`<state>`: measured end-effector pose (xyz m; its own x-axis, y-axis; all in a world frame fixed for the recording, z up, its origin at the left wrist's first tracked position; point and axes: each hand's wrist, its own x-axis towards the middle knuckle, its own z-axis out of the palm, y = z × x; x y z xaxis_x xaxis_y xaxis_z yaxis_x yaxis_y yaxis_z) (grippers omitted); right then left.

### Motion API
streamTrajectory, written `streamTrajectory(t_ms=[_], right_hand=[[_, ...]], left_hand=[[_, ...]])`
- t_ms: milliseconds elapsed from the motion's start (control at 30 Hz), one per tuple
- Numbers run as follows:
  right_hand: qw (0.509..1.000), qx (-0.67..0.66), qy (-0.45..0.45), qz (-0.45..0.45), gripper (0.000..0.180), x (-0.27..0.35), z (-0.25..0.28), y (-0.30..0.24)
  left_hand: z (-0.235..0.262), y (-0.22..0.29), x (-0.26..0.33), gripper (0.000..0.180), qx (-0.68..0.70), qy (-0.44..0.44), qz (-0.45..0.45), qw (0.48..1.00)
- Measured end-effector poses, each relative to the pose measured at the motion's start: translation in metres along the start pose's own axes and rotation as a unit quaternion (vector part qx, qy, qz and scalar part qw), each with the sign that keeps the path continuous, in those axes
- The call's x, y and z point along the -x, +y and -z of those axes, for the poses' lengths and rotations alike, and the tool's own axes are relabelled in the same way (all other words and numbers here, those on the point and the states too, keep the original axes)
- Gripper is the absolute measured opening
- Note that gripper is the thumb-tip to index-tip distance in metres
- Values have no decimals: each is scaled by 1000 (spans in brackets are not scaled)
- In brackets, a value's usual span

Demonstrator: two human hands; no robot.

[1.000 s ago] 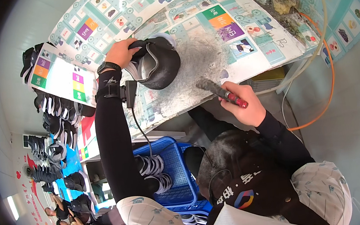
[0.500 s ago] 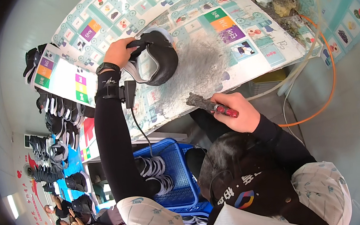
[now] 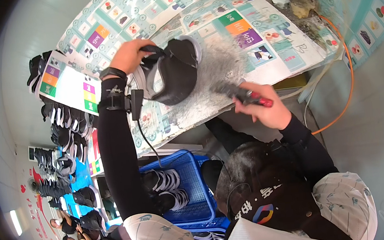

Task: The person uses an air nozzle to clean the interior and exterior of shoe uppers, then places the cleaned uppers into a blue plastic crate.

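On the left, my left hand is closed on the black strap-like upper edge of a black shoe. The shoe is tilted over the table, its opening toward me and part of a pale sole edge showing. My right hand grips a dark, grimy hand tool with a red handle end; motion blurs it, so its exact kind is unclear. The tool's dark tip points toward the shoe, with a gap between them.
Grey dust covers part of the paper-covered table. A crusted pot sits at the back right, near an orange hose. Below the table, a blue basket holds several shoes. Shoe racks and people are at left.
The shoe has turned and shifted slightly right and nearer. My right hand has moved right with the tool, which has come up over the table and blurred.
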<state>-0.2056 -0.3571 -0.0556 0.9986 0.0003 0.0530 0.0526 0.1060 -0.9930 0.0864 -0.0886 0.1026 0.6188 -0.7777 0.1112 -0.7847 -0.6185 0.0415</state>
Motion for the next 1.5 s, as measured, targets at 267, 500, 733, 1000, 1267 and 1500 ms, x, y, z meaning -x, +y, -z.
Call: streamTrajectory(t_ms=[267,500,733,1000,1267,1500], right_hand=[[996,-11,5,92,20,-13,-13,22],[988,-5,86,128,18,-10,-6,25],[985,115,-11,130,17,1,0,9],[983,132,-13,128,18,8,4,17],[969,190,-39,152,20,9,1,26],[987,119,-55,98,19,4,-3,23]], left_hand=[[-32,-4,7,31,33,-47,92,994],[-30,-4,9,30,36,-48,90,994],[-29,-2,13,31,45,-60,103,992],[-30,-3,16,32,51,-66,104,991],[-36,-17,15,30,48,-46,89,994],[-28,-13,18,27,48,-4,84,995]])
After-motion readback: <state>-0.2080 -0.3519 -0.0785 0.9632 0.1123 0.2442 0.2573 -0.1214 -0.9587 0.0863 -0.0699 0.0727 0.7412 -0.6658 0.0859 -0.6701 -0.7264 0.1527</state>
